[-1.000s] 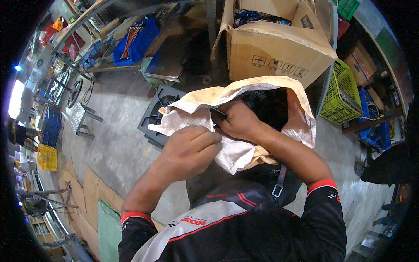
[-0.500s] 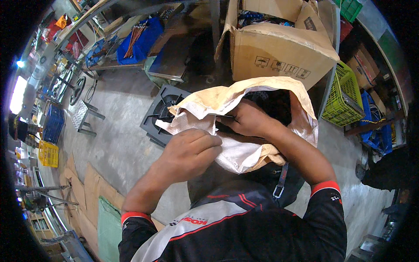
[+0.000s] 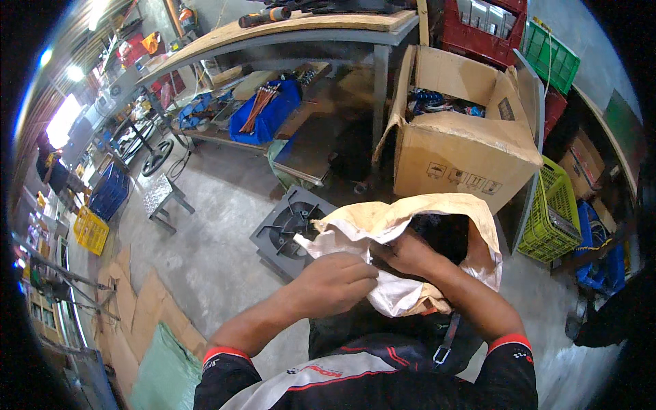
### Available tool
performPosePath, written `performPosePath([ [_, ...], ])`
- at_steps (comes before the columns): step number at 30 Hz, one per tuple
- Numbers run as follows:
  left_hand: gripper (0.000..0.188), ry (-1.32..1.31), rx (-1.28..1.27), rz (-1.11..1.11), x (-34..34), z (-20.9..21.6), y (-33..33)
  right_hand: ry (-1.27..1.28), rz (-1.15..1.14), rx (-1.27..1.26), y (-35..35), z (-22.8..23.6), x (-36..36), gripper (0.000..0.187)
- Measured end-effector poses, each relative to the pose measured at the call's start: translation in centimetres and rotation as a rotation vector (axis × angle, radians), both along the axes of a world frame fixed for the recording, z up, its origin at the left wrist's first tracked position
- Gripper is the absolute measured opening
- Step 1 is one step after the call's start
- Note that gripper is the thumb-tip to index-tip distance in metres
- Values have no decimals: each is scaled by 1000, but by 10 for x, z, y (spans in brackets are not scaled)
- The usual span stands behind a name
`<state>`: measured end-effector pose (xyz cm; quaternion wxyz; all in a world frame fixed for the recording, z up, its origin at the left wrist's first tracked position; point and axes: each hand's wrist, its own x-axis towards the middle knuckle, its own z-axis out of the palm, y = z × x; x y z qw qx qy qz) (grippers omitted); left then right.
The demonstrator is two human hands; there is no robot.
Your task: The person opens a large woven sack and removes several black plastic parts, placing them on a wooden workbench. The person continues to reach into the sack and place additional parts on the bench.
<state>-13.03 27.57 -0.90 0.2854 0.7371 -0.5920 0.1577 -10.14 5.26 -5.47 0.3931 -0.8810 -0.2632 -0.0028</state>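
Observation:
A woven sack (image 3: 437,203), cream outside and white inside, is held with its mouth agape in front of my body. My left hand (image 3: 340,280) is closed on the left edge of this sack, knuckles up. Inside the mouth reaches my right hand (image 3: 412,254), its fingers curled near the white inner wall; the fingertips and whatever they grip are hidden. The sack's contents are dark and cannot be made out. Just beyond the left hand, a dark grey gas stove (image 3: 290,225) with a round burner stands on the floor, partly covered by the sack.
Ahead stands a large open cardboard box (image 3: 465,160) with packed items inside. A workbench (image 3: 328,29) carries a drill; below it sits a blue bin (image 3: 270,113) of copper-coloured rods. Right: a yellow-green crate (image 3: 552,212). Left: a metal stool (image 3: 162,198), flattened cardboard (image 3: 147,304) and a green sack (image 3: 167,372).
The view has tilted upward, showing more of the bench, and everything sits lower in it. A thin dark rod seen by the right hand no longer shows. Both hands keep much the same pose.

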Motion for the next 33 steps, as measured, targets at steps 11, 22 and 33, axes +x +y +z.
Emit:
performPosePath([
  [11,15,12,53,-71,-17,-3,7,-101,23,-143,-2,-4,3,28],
  [22,36,-129,106,217,13,18,6,279,61,-44,-31,16,0,28],
  [33,15,-210,19,32,9,-22,14,175,-67,-155,1,-7,14,36],
])
